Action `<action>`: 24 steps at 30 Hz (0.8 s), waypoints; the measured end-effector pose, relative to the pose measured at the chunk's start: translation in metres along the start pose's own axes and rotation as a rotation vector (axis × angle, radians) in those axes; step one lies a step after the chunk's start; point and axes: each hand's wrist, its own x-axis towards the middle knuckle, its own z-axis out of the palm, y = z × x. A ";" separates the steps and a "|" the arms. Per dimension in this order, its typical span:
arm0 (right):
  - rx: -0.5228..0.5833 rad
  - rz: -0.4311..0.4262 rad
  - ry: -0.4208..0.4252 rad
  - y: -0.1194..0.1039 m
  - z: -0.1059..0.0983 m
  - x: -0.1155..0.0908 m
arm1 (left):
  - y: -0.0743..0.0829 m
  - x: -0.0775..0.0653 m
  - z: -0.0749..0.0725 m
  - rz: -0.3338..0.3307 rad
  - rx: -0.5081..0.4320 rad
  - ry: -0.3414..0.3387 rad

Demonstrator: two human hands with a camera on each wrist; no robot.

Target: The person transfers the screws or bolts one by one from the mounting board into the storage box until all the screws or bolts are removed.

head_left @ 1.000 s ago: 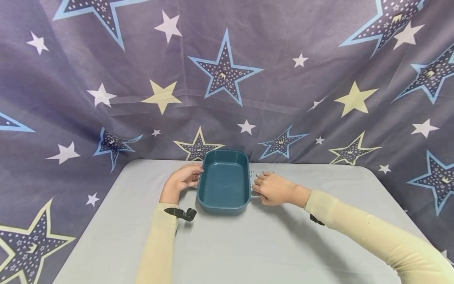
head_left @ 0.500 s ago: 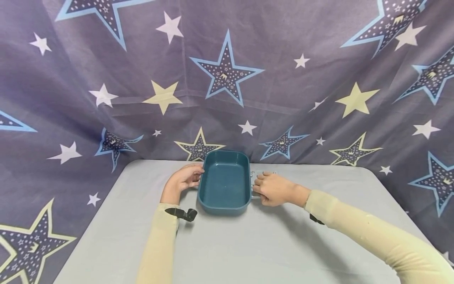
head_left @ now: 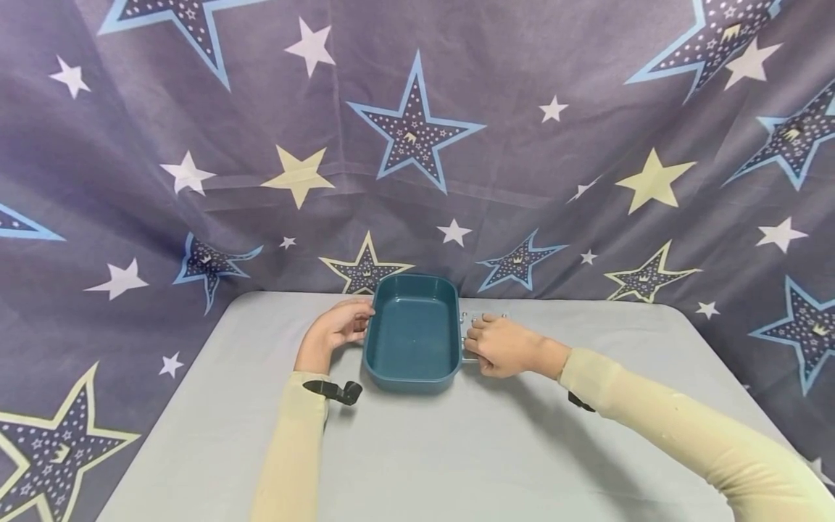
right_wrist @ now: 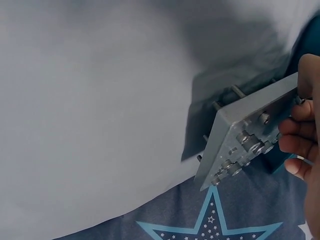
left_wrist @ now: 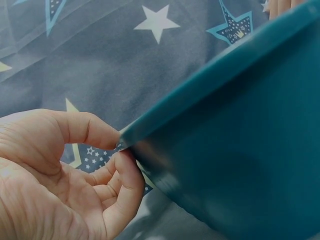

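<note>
A deep teal plastic bin with rounded corners stands at the table's middle back. My left hand is at its left side; in the left wrist view the fingertips meet at the bin's rim and pinch it. To the right of the bin is a clear-looking, thick plate set with several metal screws, whose shanks stick out on the other side. Over this plate my right hand has curled fingers, pinching a screw. The hand hides part of the plate.
A pale grey cloth covers the table. Behind it hangs a purple-grey curtain printed with stars, reaching the table's back edge. Black wrist straps sit over the cream sleeves.
</note>
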 end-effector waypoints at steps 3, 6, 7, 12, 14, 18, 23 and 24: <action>-0.004 -0.001 0.001 0.000 0.000 0.001 | 0.000 0.000 0.000 -0.003 0.003 0.006; -0.002 0.003 -0.012 0.000 0.001 0.002 | 0.000 -0.001 0.001 -0.007 0.005 0.008; -0.001 0.005 -0.018 -0.001 0.000 0.002 | 0.000 -0.001 0.001 -0.005 0.009 0.005; -0.002 0.005 -0.032 -0.001 -0.001 0.003 | 0.000 -0.002 0.000 -0.001 0.007 -0.004; -0.008 0.003 -0.032 0.000 -0.002 0.004 | 0.000 -0.002 0.001 0.004 0.009 -0.010; -0.020 -0.003 -0.025 0.001 -0.002 0.004 | 0.001 -0.002 0.000 0.008 0.004 -0.011; -0.004 -0.003 -0.008 0.001 0.000 0.004 | 0.001 -0.001 -0.001 0.003 -0.001 -0.003; 0.004 0.001 -0.006 0.000 0.000 0.004 | 0.001 -0.001 -0.001 0.002 0.000 -0.002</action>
